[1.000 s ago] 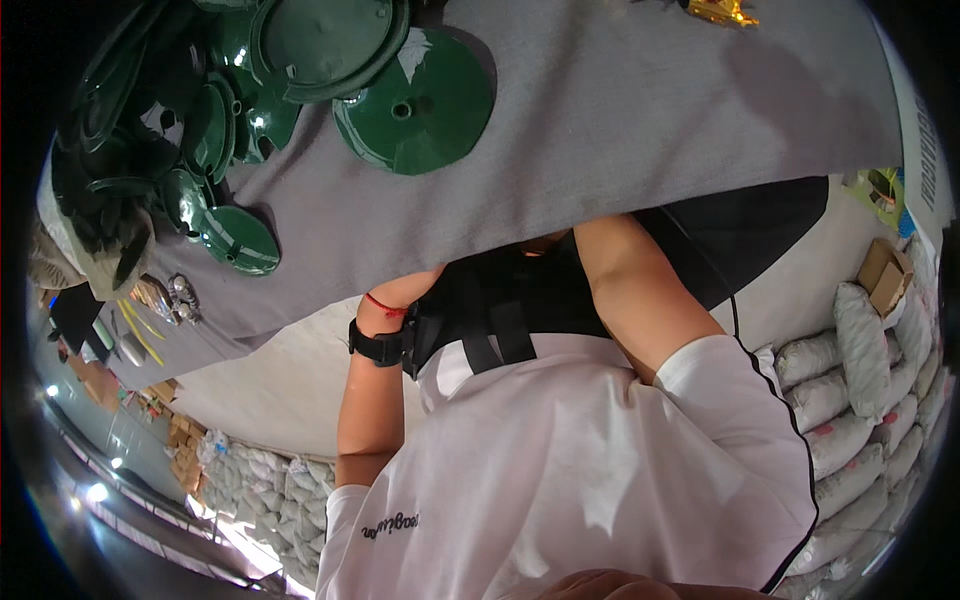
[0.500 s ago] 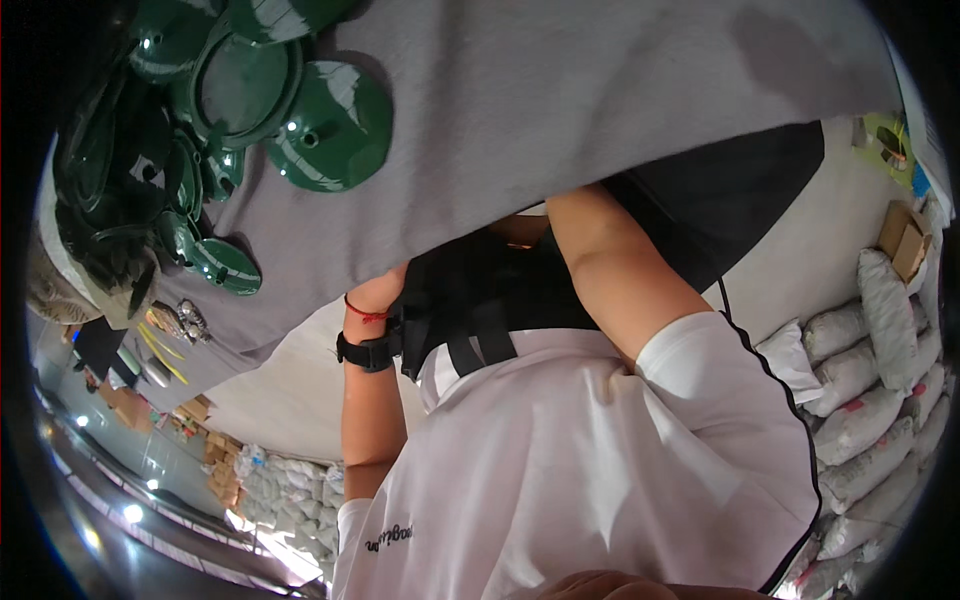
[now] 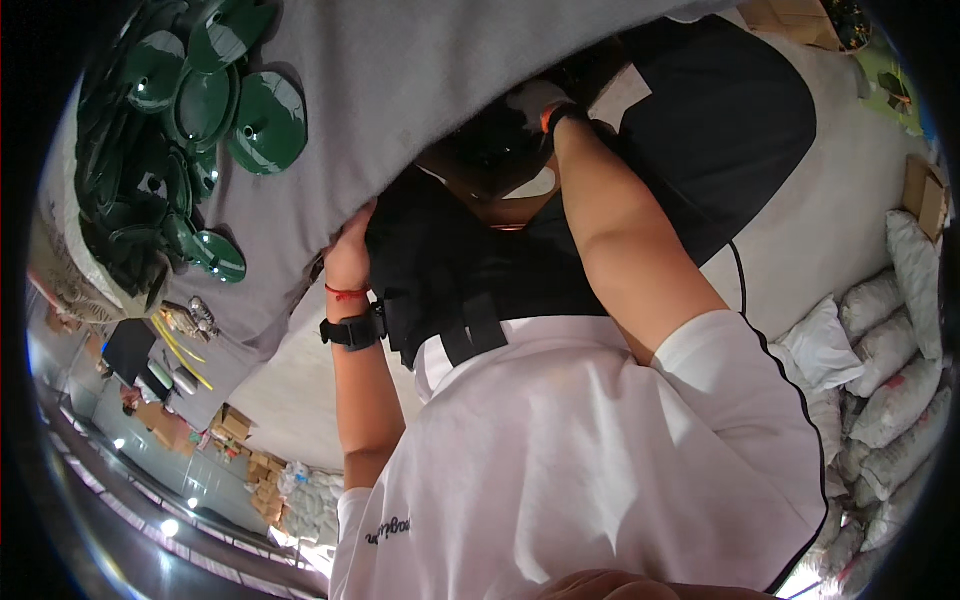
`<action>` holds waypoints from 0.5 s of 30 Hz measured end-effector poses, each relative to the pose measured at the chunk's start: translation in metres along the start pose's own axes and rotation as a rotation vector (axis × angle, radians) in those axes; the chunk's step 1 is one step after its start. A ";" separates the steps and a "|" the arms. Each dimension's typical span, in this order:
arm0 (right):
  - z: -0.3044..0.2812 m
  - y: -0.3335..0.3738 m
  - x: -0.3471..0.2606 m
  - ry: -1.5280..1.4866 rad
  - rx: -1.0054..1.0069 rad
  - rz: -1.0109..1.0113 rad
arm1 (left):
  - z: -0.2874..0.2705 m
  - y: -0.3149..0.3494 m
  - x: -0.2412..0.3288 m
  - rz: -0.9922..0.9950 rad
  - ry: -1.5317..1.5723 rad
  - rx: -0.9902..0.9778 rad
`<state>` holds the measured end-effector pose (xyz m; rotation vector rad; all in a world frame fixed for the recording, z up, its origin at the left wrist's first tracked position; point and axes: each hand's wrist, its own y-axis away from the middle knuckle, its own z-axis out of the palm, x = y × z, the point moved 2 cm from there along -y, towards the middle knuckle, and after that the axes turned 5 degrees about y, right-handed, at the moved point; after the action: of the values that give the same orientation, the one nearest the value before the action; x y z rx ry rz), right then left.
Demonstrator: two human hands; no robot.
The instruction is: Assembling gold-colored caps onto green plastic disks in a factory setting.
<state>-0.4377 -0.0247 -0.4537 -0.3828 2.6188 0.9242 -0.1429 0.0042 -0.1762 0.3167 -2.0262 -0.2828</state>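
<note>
My left hand (image 3: 348,254), with a red cord and a black strap at the wrist, is at the front edge of the grey cloth (image 3: 370,110). Its fingers are hidden at the cloth's edge. My right hand (image 3: 535,103) looks grey, perhaps gloved, with an orange and black band at its wrist. It reaches below the cloth's edge, against a dark, glossy mass (image 3: 490,150) that I cannot name. Shadow hides its fingers. Brown, cardboard-like material (image 3: 497,208) shows beneath that mass.
Several glossy dark green round lids (image 3: 268,122) lie on the cloth at the left. Yellow strips (image 3: 180,350) and small tools lie below them. Stuffed white sacks (image 3: 895,400) are stacked at the right, near a cardboard box (image 3: 925,195). Black fabric (image 3: 730,130) spreads beyond my right arm.
My right hand, hidden by the cloth before, now shows at the wrist and back. The dark mass beside it has come into view. The whole view has shifted, moving the green lids leftward.
</note>
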 end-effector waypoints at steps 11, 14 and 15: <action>-0.062 0.050 -0.010 -0.143 -0.070 0.138 | -0.002 0.000 -0.001 -0.101 0.146 0.023; -0.059 0.048 -0.002 -0.127 -0.039 0.179 | 0.005 -0.001 0.009 -0.113 0.213 0.009; -0.061 0.046 -0.005 -0.118 -0.055 0.132 | 0.006 0.000 0.013 -0.101 0.209 0.005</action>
<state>-0.4627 -0.0284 -0.3815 -0.1644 2.5396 1.0301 -0.1540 0.0004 -0.1677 0.4344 -1.8080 -0.2949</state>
